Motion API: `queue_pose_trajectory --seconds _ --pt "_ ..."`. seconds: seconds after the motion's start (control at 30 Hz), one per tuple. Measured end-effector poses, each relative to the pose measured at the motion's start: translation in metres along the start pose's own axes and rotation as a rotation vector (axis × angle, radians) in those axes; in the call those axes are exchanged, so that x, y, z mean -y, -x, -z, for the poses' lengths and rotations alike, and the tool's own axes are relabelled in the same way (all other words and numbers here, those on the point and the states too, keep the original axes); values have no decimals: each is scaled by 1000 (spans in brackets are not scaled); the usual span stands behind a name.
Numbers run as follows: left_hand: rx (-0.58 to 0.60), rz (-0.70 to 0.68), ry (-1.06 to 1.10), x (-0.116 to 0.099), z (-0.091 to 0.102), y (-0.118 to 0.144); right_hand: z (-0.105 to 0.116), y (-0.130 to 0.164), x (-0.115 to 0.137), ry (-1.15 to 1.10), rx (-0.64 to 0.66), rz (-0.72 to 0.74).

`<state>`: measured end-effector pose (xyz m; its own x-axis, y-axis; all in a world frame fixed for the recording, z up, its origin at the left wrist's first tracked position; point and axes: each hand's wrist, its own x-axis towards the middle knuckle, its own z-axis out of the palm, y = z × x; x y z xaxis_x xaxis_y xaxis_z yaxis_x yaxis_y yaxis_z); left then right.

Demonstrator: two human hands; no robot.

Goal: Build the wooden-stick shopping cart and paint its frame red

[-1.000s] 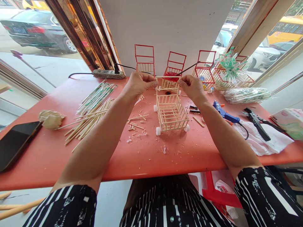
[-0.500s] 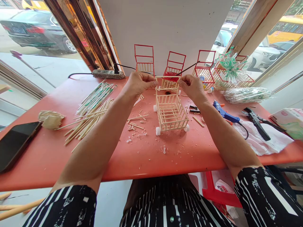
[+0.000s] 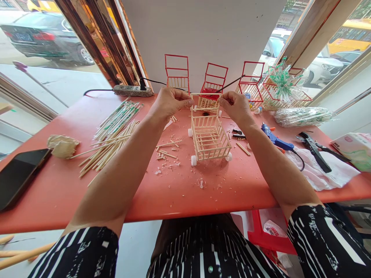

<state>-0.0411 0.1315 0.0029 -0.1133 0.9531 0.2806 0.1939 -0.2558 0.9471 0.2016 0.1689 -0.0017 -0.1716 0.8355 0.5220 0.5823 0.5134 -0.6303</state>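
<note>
Wooden stick (image 3: 205,94) is pinched at each end: left hand (image 3: 169,103) on the left tip, right hand (image 3: 235,107) on the right, thumb and forefinger closed on it. It sits level across the top of the two uprights at the far end of the cart (image 3: 209,136), which stands on its white wheels on the red table (image 3: 179,193). Versus a second ago: almost no change. Hands, stick and cart are in the same spots; only a slight drift in view. My read: the stick is being held steady against the uprights, not repositioned. Glue gun (image 3: 274,139) lies right of the cart, untouched. Loose sticks (image 3: 111,144) lie in a pile to the left, phone (image 3: 19,173) at the left edge. Three red-framed carts (image 3: 213,83) stand at the back wall.
</note>
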Motion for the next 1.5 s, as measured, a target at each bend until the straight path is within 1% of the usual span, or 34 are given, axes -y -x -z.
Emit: queue_pose_trajectory --seconds 0.13,0.37,0.63,0.93,1.33,1.5 --pt "19 -3 -25 3 1 -2 0 0 0 -6 7 -5" --pt "20 -4 -26 0 2 0 0 -1 -5 -10 11 15" --pt "28 -15 -64 -1 2 -1 0 0 2 -7 3 -3" --pt "24 -14 -42 -1 1 0 1 1 4 -9 3 -22" --pt "29 -57 -84 6 1 -5 -1 -2 -5 -11 8 20" --pt "25 -55 -87 6 1 -4 -1 -1 -4 -9 7 9"
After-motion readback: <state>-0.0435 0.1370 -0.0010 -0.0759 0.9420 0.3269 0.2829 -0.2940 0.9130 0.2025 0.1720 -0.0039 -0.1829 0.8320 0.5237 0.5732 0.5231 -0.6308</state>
